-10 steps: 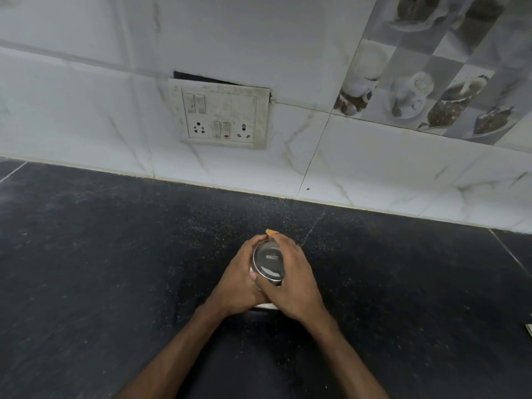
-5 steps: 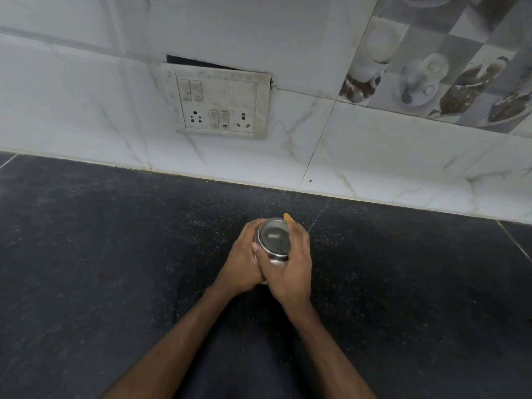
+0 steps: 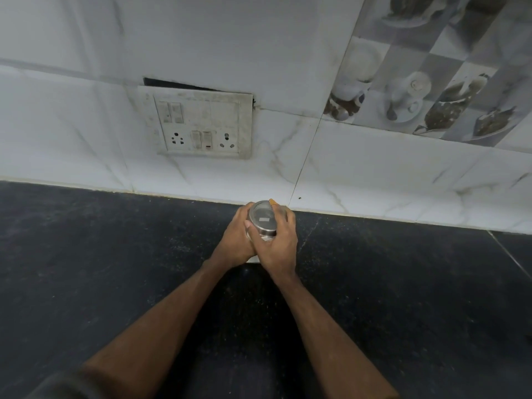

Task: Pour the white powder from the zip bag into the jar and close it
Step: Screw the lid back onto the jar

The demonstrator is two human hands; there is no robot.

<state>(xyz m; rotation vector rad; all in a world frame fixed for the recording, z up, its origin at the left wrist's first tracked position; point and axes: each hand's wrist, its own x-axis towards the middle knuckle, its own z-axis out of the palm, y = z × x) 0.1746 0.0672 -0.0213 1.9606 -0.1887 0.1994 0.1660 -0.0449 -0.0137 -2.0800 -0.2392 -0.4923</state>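
Note:
A jar with a round metal lid [image 3: 262, 218] that has a clear window stands on the black counter [image 3: 115, 269], close to the wall. Both hands wrap it. My left hand [image 3: 234, 243] grips the jar's left side. My right hand [image 3: 277, 243] covers its right side, thumb on the lid's rim. The jar's body is almost fully hidden; a white strip [image 3: 253, 259] shows at its base. The zip bag is not in view.
A white tiled wall rises just behind the jar. A dusty switch and socket plate [image 3: 201, 125] is set in it, up and to the left. Tiles printed with crockery [image 3: 417, 96] fill the upper right. A thin seam [image 3: 509, 254] crosses the counter at right.
Both hands have carried the jar away from me toward the wall, arms stretching out. The grip on jar and lid looks the same.

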